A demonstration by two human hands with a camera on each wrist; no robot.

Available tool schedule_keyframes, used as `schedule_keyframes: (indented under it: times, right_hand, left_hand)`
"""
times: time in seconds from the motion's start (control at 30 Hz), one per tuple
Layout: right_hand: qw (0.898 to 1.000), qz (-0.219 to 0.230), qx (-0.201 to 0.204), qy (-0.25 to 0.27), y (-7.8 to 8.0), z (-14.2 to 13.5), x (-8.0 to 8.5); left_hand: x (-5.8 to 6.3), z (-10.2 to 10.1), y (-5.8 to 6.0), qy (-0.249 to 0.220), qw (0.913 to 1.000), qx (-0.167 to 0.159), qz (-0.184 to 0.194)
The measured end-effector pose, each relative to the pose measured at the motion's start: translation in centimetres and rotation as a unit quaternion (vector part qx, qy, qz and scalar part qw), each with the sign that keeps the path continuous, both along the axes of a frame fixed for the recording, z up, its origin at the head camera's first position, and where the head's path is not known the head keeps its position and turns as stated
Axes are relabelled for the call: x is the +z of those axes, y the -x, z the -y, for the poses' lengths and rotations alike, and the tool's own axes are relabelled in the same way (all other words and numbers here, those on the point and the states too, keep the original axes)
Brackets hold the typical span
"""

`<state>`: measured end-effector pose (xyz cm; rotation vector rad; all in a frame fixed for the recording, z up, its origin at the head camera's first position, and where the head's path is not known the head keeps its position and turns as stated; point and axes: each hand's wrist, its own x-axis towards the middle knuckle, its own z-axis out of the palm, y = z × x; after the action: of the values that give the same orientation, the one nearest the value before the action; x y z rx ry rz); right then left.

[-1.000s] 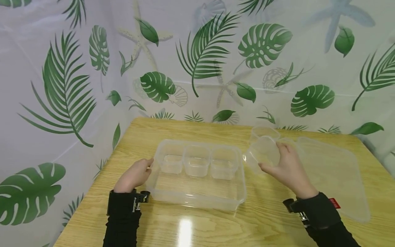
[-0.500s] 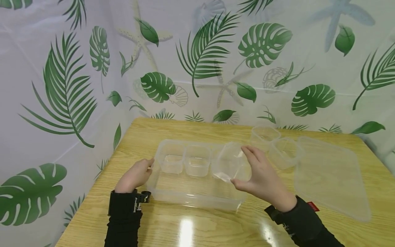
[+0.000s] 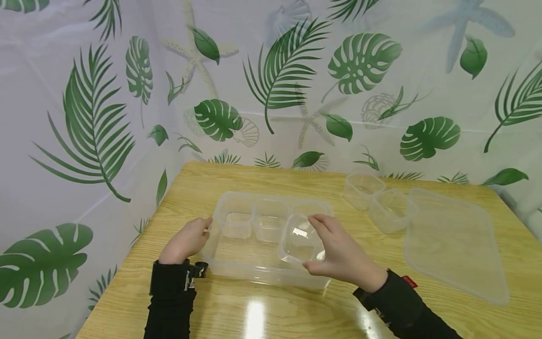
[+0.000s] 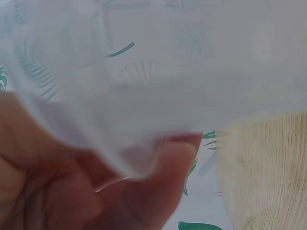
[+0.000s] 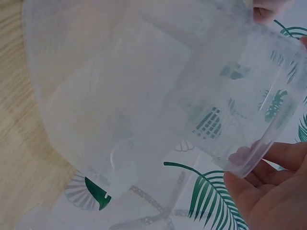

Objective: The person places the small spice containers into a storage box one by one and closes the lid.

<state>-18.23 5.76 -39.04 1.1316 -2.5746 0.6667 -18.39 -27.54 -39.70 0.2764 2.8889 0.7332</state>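
A large clear plastic box (image 3: 262,274) stands on the wooden table, with a row of three small clear tubs (image 3: 235,219) along its back side. My left hand (image 3: 186,242) grips the box's left rim; in the left wrist view, the thumb and fingers (image 4: 175,155) pinch the translucent edge. Over the box's front right part, my right hand (image 3: 345,254) holds another small clear tub (image 3: 298,240) between thumb and fingers, tilted. In the right wrist view, the fingertips pinch this tub's rim (image 5: 249,165). Whether its base touches the box floor is hard to tell.
Two more small clear tubs, one at the back (image 3: 362,190) and one nearer (image 3: 391,212), stand right of the box. A large flat translucent lid (image 3: 457,249) lies at the table's right. A leaf-patterned sheet (image 3: 271,94) hangs behind the table.
My right hand has carried the small tub leftward from beside the two loose tubs, over the box, then lower and nearer. My left hand has stayed on the box's rim.
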Motion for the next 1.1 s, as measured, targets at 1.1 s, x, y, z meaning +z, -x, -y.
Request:
schedule_keyframes:
  times: [1.1]
  right_hand:
    - [0.989, 0.119, 0.037, -0.083, 2.2, 0.8, -2.2]
  left_hand:
    - [-0.2, 0.0, 0.2, 0.007, 0.9999, -0.003, -0.013]
